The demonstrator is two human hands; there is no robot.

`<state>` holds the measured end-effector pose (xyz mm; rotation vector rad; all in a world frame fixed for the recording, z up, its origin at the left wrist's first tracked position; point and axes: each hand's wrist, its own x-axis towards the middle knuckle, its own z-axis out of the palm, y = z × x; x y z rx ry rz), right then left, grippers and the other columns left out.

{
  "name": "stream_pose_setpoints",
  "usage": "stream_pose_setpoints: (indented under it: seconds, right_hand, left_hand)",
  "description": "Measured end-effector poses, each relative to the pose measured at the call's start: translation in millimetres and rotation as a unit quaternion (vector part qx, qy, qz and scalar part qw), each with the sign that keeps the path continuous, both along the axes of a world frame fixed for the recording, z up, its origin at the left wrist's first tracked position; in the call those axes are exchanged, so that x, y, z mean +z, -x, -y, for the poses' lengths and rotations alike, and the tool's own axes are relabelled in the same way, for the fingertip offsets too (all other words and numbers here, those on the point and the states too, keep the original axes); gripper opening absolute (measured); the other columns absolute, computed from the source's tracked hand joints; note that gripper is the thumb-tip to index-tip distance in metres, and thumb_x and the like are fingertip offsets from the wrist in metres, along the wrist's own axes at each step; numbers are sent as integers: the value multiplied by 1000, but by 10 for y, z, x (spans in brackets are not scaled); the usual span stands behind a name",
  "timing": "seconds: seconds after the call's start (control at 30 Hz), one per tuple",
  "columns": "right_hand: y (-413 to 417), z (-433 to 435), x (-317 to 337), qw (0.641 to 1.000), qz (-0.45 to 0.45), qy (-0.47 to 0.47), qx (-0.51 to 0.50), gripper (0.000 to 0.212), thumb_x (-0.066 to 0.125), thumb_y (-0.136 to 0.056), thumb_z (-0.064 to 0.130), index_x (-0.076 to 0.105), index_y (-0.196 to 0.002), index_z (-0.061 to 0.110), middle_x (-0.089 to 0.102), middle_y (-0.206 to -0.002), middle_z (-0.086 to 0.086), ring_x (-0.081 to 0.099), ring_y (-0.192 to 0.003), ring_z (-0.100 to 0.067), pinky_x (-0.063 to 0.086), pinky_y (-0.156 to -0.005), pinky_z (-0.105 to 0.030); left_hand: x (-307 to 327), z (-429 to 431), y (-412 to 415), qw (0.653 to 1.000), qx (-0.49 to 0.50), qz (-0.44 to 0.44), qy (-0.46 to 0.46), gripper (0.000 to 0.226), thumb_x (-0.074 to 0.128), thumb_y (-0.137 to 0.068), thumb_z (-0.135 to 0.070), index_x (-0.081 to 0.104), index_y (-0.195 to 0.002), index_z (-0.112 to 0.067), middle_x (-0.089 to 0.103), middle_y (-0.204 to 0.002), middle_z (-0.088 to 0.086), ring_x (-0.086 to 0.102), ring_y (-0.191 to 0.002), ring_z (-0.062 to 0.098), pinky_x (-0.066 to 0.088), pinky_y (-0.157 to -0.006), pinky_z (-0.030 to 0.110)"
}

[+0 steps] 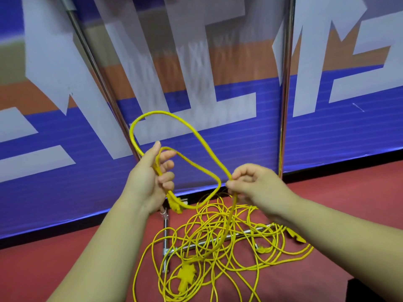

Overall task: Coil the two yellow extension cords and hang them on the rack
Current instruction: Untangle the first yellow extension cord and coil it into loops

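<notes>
Left hand (150, 182) at 11 o'clock and right hand (253, 186) at 1 o'clock, well apart, both raised over the floor (65, 258). Held cord (157, 112) is strung between them in two loops. The larger loop rises toward 12 o'clock; the smaller lies inside it. Plug end (175, 207) hangs just below the left hand. One strand drops from the right hand toward 6 o'clock into the cord pile (218, 247) on the floor. The pile lies across the rack base bars (165, 236). Socket block (185, 276) at the pile's 7 o'clock edge. Left upright (98, 73) at 11 o'clock, right upright (285, 94) at 1 o'clock, both beyond the hands. Printed panel (338, 131) behind the uprights.
</notes>
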<state>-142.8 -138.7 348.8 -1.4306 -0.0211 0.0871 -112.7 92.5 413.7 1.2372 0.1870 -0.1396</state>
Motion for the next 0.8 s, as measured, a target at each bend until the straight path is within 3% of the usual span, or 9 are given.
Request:
stream_pose_setpoints:
  seconds: [0.07, 0.13, 0.23, 0.3, 0.43, 0.63, 0.8]
  right_hand:
    - [-90, 69, 34, 996, -15, -30, -83, 15, 70, -87, -1, 62, -88, 11, 63, -73, -10, 64, -69, -18, 60, -66, -37]
    - [-181, 165, 24, 988, -20, -24, -151, 10, 69, -89, 1, 64, -92, 9, 62, -74, -9, 62, -66, -15, 61, -64, -32]
    - [-273, 292, -61, 977, -13, 41, -208, 6, 68, -90, 4, 69, -96, 5, 61, -70, -7, 58, -60, -14, 54, -56, -25]
    - [-307, 336, -145, 968, -6, 133, -213, 5, 68, -90, 8, 71, -89, 12, 63, -67, -8, 58, -56, -16, 53, -58, -32]
    - [-328, 340, -265, 943, 8, 285, -174, 7, 73, -85, 20, 72, -79, 24, 71, -66, 2, 68, -64, -16, 58, -70, -36]
    - [-273, 325, -263, 913, 36, 398, -79, 12, 72, -86, 22, 69, -76, 27, 69, -69, 6, 58, -57, -4, 41, -55, -21]
    - [-186, 303, -196, 868, 35, 492, 56, 8, 71, -85, 18, 72, -80, 24, 68, -69, 7, 70, -72, -19, 54, -65, -27]
  left_hand:
    - [-85, -63, -24, 997, -15, -56, -48, 58, 42, -94, -65, 63, -87, -11, 49, -65, 1, 29, -40, 10, 24, -40, 20]
    - [-155, -77, -27, 993, -25, -85, -77, 61, 33, -98, -64, 59, -88, -10, 47, -64, 2, 29, -41, 12, 24, -43, 22]
    - [-172, -37, -6, 992, -24, -73, -102, 41, 39, -105, -45, 56, -87, -12, 45, -60, 0, 29, -42, 10, 27, -39, 20]
    - [-138, -4, 15, 995, -40, -51, -80, 34, 43, -105, -38, 55, -84, -15, 40, -57, -3, 27, -41, 8, 25, -37, 19]
    - [-36, 6, 51, 995, -83, -26, 39, 30, 45, -102, -39, 55, -83, -18, 30, -56, -7, 24, -38, 4, 20, -35, 16]
    - [34, 12, 75, 987, -111, 35, 111, 34, 42, -103, -40, 54, -78, -21, 27, -54, -9, 24, -38, 2, 19, -35, 15]
    - [-25, 14, 27, 980, -112, 58, 155, 33, 39, -105, -40, 52, -80, -22, 30, -54, -9, 26, -39, 3, 27, -37, 15]
